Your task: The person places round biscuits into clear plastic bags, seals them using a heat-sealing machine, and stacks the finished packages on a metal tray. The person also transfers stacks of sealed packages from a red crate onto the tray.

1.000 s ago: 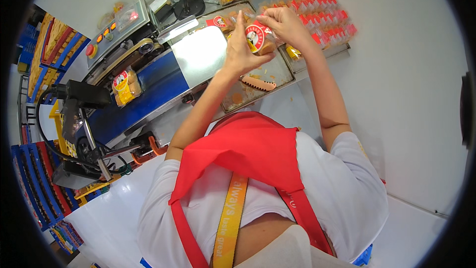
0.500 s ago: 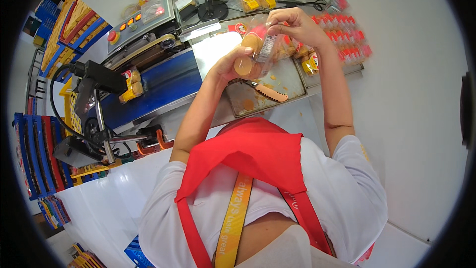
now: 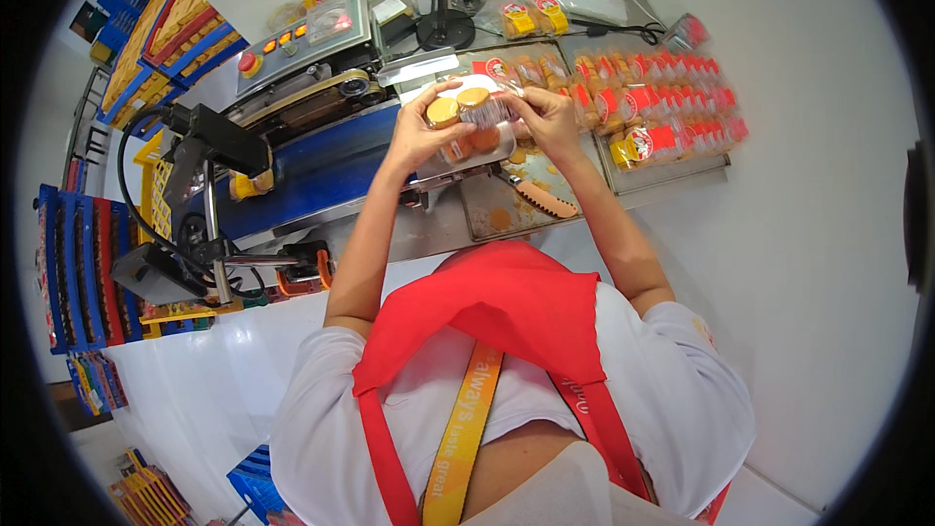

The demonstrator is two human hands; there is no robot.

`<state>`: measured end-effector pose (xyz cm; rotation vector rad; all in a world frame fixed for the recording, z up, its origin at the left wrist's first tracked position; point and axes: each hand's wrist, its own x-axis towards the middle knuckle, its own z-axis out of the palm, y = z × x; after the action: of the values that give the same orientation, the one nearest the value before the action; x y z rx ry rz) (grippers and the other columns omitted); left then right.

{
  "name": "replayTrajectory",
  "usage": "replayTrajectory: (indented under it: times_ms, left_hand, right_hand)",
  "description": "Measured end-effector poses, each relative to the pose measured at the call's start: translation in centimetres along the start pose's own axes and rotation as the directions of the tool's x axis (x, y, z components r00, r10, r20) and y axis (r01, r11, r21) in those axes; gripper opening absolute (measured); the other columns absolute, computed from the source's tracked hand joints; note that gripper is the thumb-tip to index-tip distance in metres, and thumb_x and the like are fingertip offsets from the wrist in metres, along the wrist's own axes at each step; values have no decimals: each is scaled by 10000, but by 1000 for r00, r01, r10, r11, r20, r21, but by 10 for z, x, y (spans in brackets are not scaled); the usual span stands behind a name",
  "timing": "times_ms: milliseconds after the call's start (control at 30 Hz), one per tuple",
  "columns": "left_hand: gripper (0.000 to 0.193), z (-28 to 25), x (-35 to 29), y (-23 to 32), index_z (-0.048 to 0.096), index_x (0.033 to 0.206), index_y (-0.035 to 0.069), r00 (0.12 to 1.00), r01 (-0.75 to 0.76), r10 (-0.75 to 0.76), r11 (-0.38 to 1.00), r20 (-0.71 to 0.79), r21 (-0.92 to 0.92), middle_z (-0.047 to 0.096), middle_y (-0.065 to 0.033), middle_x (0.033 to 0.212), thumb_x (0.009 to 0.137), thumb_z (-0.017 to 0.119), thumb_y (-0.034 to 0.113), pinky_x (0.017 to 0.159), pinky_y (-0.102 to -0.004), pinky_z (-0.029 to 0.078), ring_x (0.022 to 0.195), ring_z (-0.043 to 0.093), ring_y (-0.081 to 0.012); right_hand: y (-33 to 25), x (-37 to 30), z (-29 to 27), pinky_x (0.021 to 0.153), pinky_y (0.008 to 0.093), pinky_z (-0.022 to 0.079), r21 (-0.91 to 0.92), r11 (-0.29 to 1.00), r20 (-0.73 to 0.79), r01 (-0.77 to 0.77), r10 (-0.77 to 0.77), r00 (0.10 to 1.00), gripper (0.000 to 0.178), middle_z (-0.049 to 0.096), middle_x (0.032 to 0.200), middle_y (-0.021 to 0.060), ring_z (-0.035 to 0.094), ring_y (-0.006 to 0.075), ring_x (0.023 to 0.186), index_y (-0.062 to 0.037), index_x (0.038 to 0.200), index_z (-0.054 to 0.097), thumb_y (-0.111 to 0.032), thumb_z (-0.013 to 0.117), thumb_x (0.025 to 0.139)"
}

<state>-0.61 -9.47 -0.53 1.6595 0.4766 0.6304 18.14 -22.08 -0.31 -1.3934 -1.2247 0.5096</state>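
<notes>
A clear plastic bag of round golden-brown buns [image 3: 473,97] is held between my two hands over the near end of the sealing machine. My left hand [image 3: 417,136] is closed round its left end, thumb below and fingers above the buns. My right hand [image 3: 552,125] pinches the clear plastic at the bag's right end, where a striped label shows. Beneath the hands, more round buns [image 3: 482,140] show, partly covered. A peach-handled tool with a notched edge [image 3: 541,197] lies on the crumb-strewn metal tray [image 3: 487,224] below my right hand.
The blue conveyor belt [image 3: 321,170] runs to the left, carrying a bag of buns [image 3: 253,183] beside a black device on a stand [image 3: 226,148]. A control panel [image 3: 302,39] stands behind it. Rows of bagged buns [image 3: 672,97] fill the tray at right. A black stand [image 3: 445,29] rises at the back.
Both hands have moved, with the right hand coming down and to the left. The bag has turned from upright to lying more level. The whole view has shifted slightly.
</notes>
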Motion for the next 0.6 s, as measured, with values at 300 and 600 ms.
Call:
replayTrajectory:
  times_ms: [300, 600]
  left_hand:
    - [584, -17, 3, 3, 585, 1176, 31, 984, -173, 178, 971, -16, 166, 623, -52, 1109, 640, 808, -28, 921, -260, 463, 1055, 558, -117]
    - [561, -8, -7, 9, 602, 1115, 46, 986, -133, 148, 974, -73, 183, 644, -37, 1009, 609, 843, 43, 872, -255, 467, 948, 586, -96]
  right_hand:
    - [22, 8, -3, 645, 215, 543, 482, 814, 309, -324, 188, 932, 262, 671, 989, 93, 622, 59, 775, -7, 1140, 631, -78, 581, 893]
    - [27, 10, 32, 777, 241, 498, 531, 809, 227, -252, 150, 962, 285, 686, 976, 81, 617, 95, 872, 25, 1054, 668, -160, 698, 839]
